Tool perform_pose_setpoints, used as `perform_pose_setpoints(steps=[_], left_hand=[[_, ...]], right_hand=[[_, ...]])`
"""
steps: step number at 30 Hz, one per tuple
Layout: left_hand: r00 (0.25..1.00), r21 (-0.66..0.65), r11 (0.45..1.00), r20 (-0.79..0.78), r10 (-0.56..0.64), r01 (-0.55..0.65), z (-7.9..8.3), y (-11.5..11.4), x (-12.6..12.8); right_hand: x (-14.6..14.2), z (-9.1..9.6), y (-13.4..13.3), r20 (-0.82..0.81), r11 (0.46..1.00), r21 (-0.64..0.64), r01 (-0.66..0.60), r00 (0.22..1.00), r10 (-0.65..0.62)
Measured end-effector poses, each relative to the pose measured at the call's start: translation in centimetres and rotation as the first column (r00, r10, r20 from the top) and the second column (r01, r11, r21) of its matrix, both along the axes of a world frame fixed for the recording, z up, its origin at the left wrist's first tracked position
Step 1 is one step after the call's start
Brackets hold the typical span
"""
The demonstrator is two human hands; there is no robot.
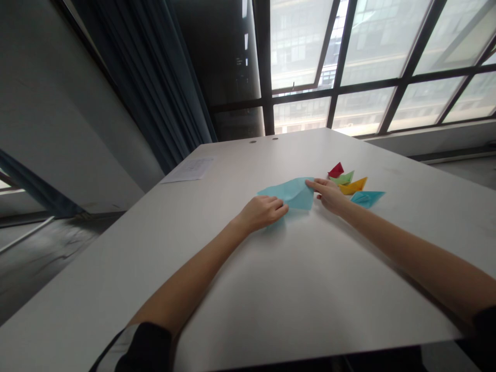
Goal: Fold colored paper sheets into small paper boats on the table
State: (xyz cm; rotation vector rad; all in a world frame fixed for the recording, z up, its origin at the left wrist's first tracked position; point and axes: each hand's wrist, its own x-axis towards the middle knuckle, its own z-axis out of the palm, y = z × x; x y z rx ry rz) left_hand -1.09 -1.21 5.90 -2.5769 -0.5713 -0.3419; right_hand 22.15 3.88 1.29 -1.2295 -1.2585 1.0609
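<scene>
Right hand [328, 195] pinches right edge of creased light-blue paper sheet [295, 193] | left hand [264, 212] curls over near-left part, grip unclear | sheet between both, long axis left-right | white tabletop [232, 299] beneath

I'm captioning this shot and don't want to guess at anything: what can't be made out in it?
- Text on the printed sheet, head view: too small to read.
- Part of the light-blue paper, head view: hidden beneath the left hand.
- Rest of the left sleeve, head view: cut off by the bottom edge.
- Detail of the building outside, head view: washed out by glare.
</scene>
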Motion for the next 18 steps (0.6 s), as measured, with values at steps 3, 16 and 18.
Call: perform_pose_setpoints(steps=[3, 16, 18], left_hand=[[1.0, -0.006, 1.0, 0.029, -0.003, 0.003, -0.04, 0.11, -0.07], [0.993, 0.072, 0.997, 0.111, -0.042, 0.034, 0.1, 0.58, -0.54], [0.986, 0.083, 0.996, 0.156, -0.058, 0.045, 0.15, 0.6, -0.56]], right_hand=[[0.1, 0.16, -0.13, -0.074, 1.0, -0.012, 0.014, 0.997, -0.015], [-0.25, 0.78, -0.79, -0.209, 0.997, -0.012, -0.077, 0.975, 0.073], [-0.36, 0.74, -0.94, -0.182, 0.996, 0.02, -0.081, 0.98, 0.084]])
